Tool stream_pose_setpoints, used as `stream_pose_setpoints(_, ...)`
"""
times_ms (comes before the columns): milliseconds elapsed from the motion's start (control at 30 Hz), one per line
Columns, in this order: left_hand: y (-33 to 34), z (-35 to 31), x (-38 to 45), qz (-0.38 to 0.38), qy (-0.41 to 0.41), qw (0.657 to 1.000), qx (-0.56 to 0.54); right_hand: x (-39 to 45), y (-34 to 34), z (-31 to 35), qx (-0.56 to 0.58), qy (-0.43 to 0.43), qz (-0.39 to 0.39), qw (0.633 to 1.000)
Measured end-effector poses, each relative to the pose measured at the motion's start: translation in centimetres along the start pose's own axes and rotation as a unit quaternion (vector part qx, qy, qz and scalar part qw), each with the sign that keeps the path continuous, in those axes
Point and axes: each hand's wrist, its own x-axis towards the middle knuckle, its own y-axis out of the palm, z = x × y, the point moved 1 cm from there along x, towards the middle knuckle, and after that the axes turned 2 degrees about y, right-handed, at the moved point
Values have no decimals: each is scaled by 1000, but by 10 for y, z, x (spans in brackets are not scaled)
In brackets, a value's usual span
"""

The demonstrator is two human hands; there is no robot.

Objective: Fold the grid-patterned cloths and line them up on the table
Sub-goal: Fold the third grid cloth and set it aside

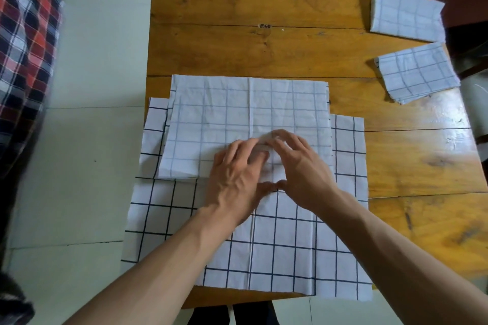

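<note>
A white grid-patterned cloth, folded once with its pale side up, lies on a larger flat pile of grid cloths at the table's near left. My left hand and my right hand rest side by side on the folded cloth's near edge, fingers spread and pressing down, thumbs almost touching. Two folded grid cloths lie at the table's right edge: one at the far corner, the other just nearer.
The wooden table shows bare boards at the back and on the near right. The cloth pile hangs over the table's left edge. A red and black plaid fabric lies on the left, beyond a pale tiled floor.
</note>
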Motion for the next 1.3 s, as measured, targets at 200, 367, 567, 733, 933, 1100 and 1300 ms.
stream_pose_setpoints(200, -15, 41, -20, 2, -13, 1000, 2, 8, 0, 18, -60, 29, -1, 998)
stream_pose_setpoints(367, -26, 63, -33, -11, -29, 999, 9, 25, 11, 55, -24, 7, 2, 1000)
stream_pose_setpoints(567, -41, 75, -36, -67, -39, 997, -13, 22, 18, 53, -19, -1, -5, 1000)
stream_pose_setpoints(733, -70, 117, -61, -118, -149, 981, -47, 23, 15, 57, -23, 13, 6, 1000)
stream_pose_setpoints(933, -75, 128, -75, -48, -185, 972, -134, 22, 15, 59, -24, 14, 6, 1000)
stream_pose_setpoints(1100, -71, 129, -76, -75, -180, 967, -161, 22, 15, 60, -28, 15, 8, 999)
stream_pose_setpoints(1300, -71, 134, -75, -75, -181, 961, -194, 22, 15, 59, -24, 10, 10, 1000)
